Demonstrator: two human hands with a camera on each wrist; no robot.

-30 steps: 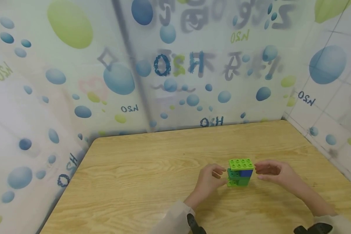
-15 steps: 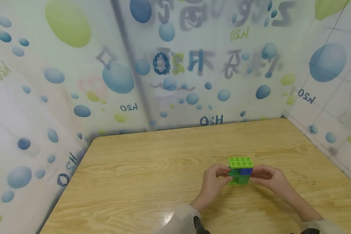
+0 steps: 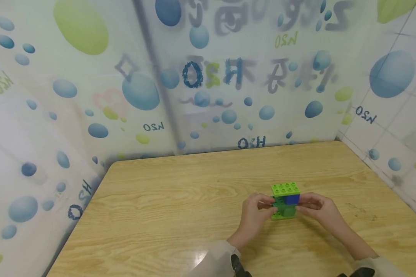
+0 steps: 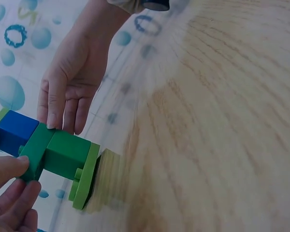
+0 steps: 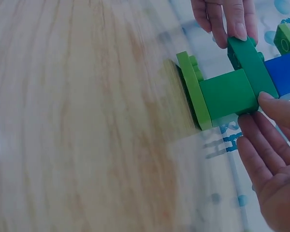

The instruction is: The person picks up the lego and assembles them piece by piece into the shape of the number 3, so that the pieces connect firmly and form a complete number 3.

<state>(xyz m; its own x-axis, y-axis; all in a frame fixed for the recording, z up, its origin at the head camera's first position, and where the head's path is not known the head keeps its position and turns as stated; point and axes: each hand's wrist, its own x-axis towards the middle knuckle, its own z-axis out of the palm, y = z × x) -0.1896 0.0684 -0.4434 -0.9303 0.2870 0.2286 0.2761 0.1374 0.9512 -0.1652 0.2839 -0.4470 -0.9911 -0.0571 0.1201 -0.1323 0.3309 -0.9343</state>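
A stack of toy building blocks stands between the two hands, right of the tabletop's middle in the head view. From the top it has a lime plate (image 3: 286, 189), a blue block (image 3: 292, 199), a dark green block (image 4: 37, 145), a green block (image 5: 229, 96) and a lime bottom plate (image 5: 194, 92). The left hand (image 3: 254, 215) pinches the left end of the dark green block between thumb and fingers. At its other end, the right hand (image 3: 324, 213) holds the same block with thumb and fingertips. Whether the bottom plate touches the table cannot be told.
A pale wooden tabletop (image 3: 180, 200) lies under the hands. Behind it hangs a white wall covering (image 3: 208, 115) printed with blue and green bubbles, and similar panels stand at the left and right sides.
Both hands have moved inward from beside the stack and taken hold of its middle block. The stack has turned slightly, its top plate now at a slant in the head view.
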